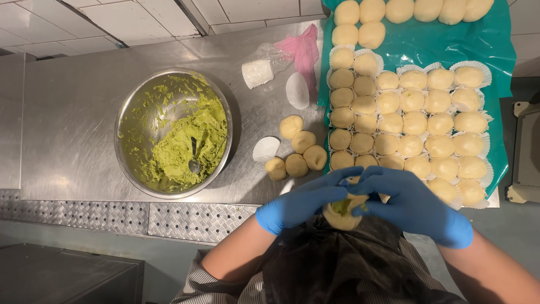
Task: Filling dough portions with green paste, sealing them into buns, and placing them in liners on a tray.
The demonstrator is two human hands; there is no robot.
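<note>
- Round steel bowl of green paste, spoon sunk in it: nearly buried, could slip under.
- Loose pale dough balls on counter: may dry.
- Left blue-gloved hand and right blue-gloved hand cupped, pinching green-filled dough piece at chest: overfilling could split the seam.

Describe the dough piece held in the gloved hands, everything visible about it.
The dough piece is a pale cream, soft-looking lump, roughly round, with green paste showing at its open top. It is held in the air in front of the person's dark apron, just off the near edge of the steel counter. The left hand and right hand, both in blue gloves, cup it from either side, fingers meeting over the top and hiding much of it. Only its lower curve and a bit of filling are visible.
</note>
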